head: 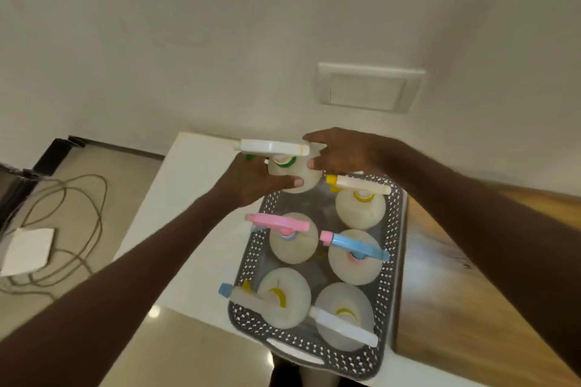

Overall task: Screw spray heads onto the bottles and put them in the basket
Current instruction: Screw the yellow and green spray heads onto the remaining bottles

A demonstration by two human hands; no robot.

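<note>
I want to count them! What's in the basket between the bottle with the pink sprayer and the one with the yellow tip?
In the head view, nothing stands between the pink-sprayer bottle and the yellow-tipped bottle: only the bare basket floor.

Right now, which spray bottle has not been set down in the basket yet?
The white bottle with the green collar, held by both hands at the grey basket's far end; the other five stand inside it.

No text, label, brand, number or sign can be read on anything here; every surface is plain or too blurred.
</note>
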